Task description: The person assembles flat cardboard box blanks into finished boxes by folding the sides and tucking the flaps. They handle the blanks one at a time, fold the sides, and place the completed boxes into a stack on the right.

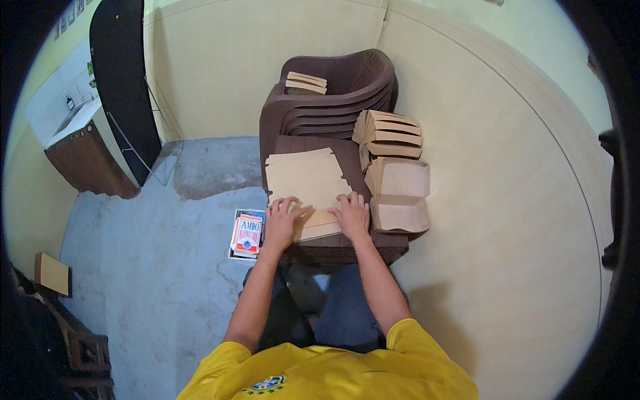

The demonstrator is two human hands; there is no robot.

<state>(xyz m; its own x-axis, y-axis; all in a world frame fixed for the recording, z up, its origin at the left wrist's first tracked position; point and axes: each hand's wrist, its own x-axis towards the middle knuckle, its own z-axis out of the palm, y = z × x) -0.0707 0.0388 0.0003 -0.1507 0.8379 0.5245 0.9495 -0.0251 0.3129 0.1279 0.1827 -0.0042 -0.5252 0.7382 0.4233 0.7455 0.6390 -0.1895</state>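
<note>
A flat tan cardboard box blank [305, 175] with notched edges lies in front of me on the seat of a stack of brown plastic chairs [333, 110]. Its near part bends along a crease, and more cardboard shows beneath it. My left hand [283, 221] rests at the near left edge with the fingers spread and the thumb pointing inward. At the near right edge, my right hand [352, 215] lies on the cardboard, fingers also apart. Both hands press on the board from above; neither is wrapped around it.
Bundles of folded cardboard [393, 135] and opened cardboard pieces [401, 193] stand right of the seat against the wall. More strips [307, 83] lie at the chair's back. Left of the seat is a white container [232, 252] holding a red-and-white pack [249, 235].
</note>
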